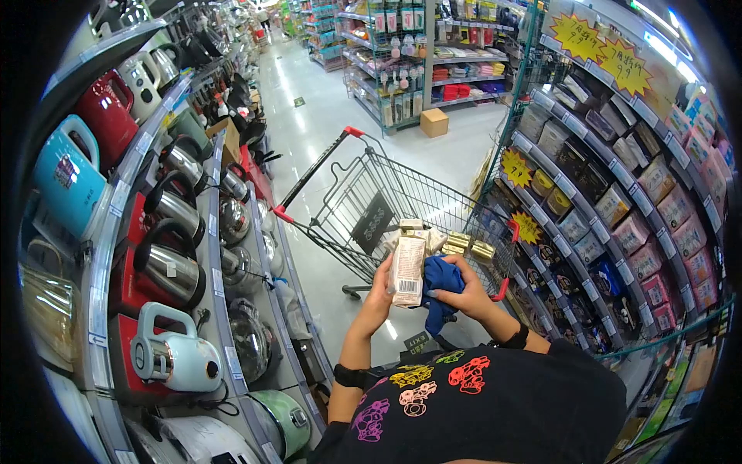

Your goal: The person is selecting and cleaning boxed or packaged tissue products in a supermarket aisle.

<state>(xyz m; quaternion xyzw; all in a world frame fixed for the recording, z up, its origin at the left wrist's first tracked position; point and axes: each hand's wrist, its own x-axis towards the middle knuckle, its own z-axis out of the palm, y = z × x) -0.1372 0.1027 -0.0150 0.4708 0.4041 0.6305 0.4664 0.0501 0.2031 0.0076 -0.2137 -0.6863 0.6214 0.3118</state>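
Note:
My left hand (376, 292) is wrapped round the left side of a cream printed package (408, 267), which stands upright with a barcode low on its face. My right hand (466, 292) grips a crumpled blue cloth (442, 284) just to the right of the package, close against it. Beyond both hands is a wire shopping cart (410, 185) with red-ended bars. Several gold-coloured packs (469, 244) and some pale packages lie in it, partly hidden behind what I hold.
On the left, shelves hold kettles (176, 352) and glass-lidded pots (249, 340). Packaged goods fill the curved shelves (576, 209) on the right. A cardboard box (434, 122) sits on the floor past the cart. The aisle floor (297, 127) runs forward, with a person far off.

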